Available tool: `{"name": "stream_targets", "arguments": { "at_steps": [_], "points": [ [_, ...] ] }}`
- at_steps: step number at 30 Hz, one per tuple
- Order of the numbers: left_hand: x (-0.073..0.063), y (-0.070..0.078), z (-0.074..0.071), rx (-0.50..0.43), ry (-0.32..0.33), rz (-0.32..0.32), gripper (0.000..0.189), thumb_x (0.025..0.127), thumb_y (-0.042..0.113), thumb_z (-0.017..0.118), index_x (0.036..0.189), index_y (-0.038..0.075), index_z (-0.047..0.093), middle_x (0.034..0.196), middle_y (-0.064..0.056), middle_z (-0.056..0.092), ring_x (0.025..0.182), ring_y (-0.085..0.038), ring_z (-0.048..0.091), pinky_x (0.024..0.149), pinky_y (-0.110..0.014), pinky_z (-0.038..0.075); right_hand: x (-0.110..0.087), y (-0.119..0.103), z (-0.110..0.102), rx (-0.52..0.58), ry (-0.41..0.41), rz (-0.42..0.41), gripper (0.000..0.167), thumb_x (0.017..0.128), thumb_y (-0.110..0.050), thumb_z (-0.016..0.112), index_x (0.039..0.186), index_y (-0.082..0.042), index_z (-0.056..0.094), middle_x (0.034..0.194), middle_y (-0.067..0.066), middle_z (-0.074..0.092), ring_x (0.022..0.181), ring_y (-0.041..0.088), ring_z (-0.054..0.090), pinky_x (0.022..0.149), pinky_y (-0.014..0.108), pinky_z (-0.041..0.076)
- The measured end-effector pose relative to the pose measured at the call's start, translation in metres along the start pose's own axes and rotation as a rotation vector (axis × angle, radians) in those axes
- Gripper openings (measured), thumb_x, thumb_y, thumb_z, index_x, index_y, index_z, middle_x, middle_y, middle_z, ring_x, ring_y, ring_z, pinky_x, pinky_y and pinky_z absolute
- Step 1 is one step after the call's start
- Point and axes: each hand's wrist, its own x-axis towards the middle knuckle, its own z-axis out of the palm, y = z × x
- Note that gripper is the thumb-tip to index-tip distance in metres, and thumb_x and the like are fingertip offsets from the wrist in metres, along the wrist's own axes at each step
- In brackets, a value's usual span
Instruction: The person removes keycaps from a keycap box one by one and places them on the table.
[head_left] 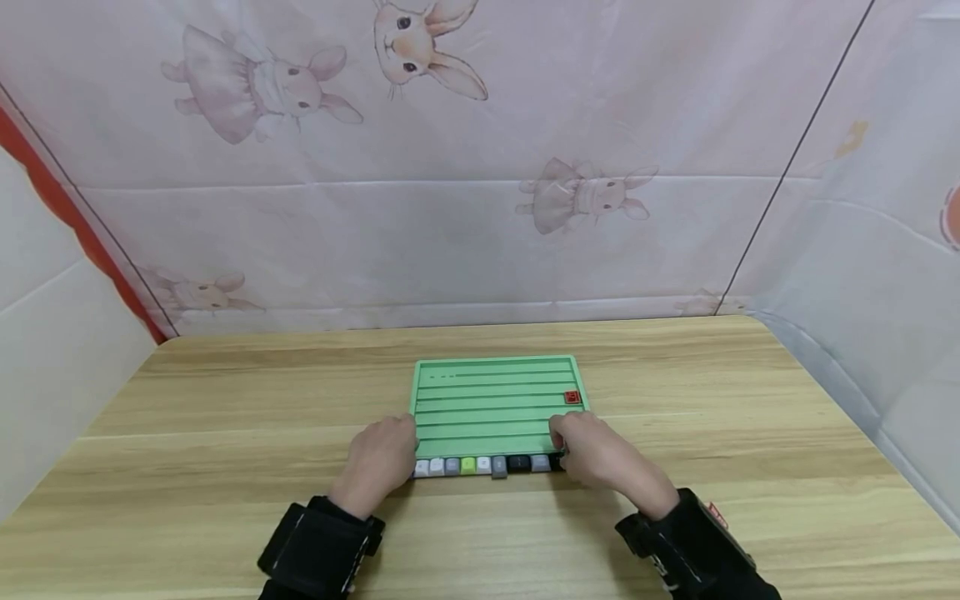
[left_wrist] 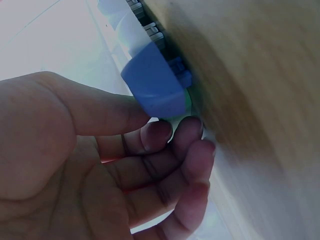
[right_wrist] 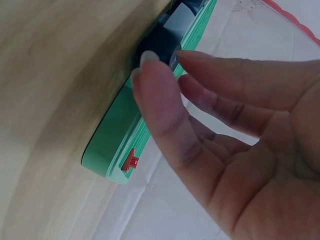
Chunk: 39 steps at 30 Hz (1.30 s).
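Note:
A green ridged tray [head_left: 487, 408] lies on the table, with a row of keycaps [head_left: 468, 466] in white, grey, lime and black along its near edge. At the left end of that row is my left hand [head_left: 381, 457]. In the left wrist view its thumb and curled fingers meet at the corner of a bluish-looking end keycap [left_wrist: 155, 82]. My right hand [head_left: 600, 450] is at the tray's near right corner. Its thumb and forefinger pinch at a black keycap [right_wrist: 152, 42], partly hidden by the fingertips. One red keycap [head_left: 572, 397] sits on the tray's right side.
The wooden table [head_left: 262, 392] extends around the tray on all sides. A pale cloth wall [head_left: 450, 250] with printed rabbits stands behind its far edge, and white cloth [head_left: 840, 333] hangs on the right. Black bands [head_left: 322, 546] wrap both wrists.

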Motion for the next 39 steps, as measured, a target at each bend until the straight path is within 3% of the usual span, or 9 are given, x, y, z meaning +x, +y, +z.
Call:
{"name": "stream_targets", "arguments": {
  "at_steps": [23, 39],
  "points": [
    [0.0, -0.001, 0.002, 0.001, 0.006, 0.008, 0.016, 0.086, -0.001, 0.055, 0.07, 0.002, 0.051, 0.058, -0.004, 0.043, 0.05, -0.015, 0.04, 0.042, -0.025, 0.033, 0.004, 0.003, -0.005, 0.06, 0.017, 0.074, 0.016, 0.073, 0.012, 0.061, 0.078, -0.001, 0.055, 0.075, 0.005, 0.052, 0.066, 0.018, 0.046, 0.056, 0.029, 0.041],
    [0.001, -0.001, 0.002, 0.007, 0.0, -0.003, 0.014, 0.086, 0.001, 0.056, 0.072, 0.001, 0.053, 0.059, -0.005, 0.044, 0.051, -0.016, 0.041, 0.043, -0.025, 0.034, 0.008, 0.011, -0.011, 0.056, 0.084, 0.072, 0.013, 0.075, 0.009, 0.064, 0.083, 0.0, 0.058, 0.071, 0.004, 0.052, 0.064, 0.017, 0.048, 0.058, 0.029, 0.043]
  ]
}}
